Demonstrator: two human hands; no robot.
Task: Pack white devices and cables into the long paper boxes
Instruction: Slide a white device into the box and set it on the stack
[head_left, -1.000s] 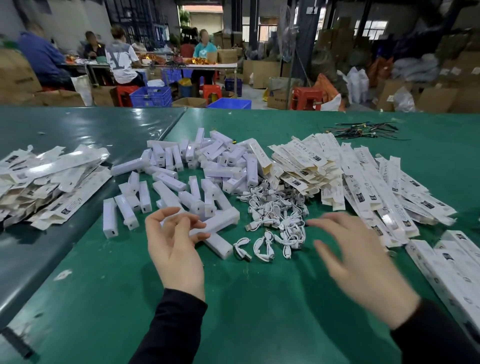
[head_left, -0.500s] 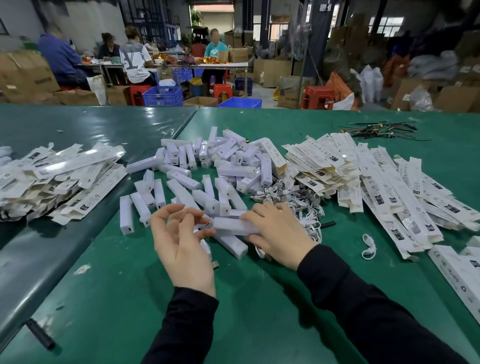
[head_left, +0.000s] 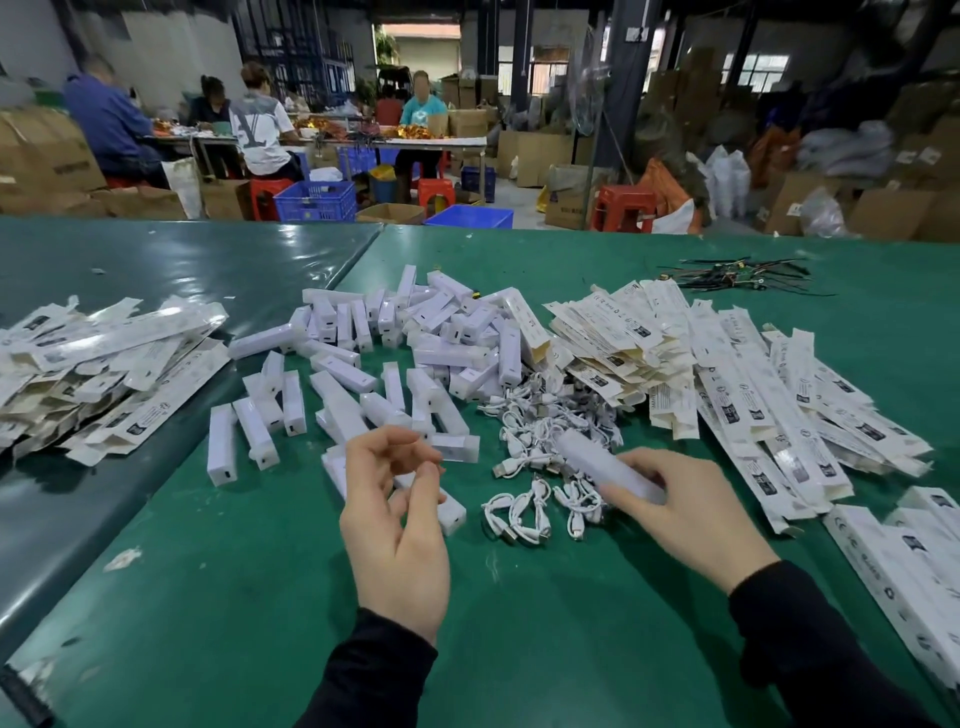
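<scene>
White device (head_left: 608, 464) pinched in right hand (head_left: 691, 512); left hand (head_left: 397, 525) loosely curled, empty.

Dim hall, daylight from far windows (head_left: 763, 70) — glare on the left tabletop (head_left: 291, 254), wide-angle bending at edges.

White device (head_left: 608, 464) tilted above the cable pile (head_left: 545, 441).
</scene>
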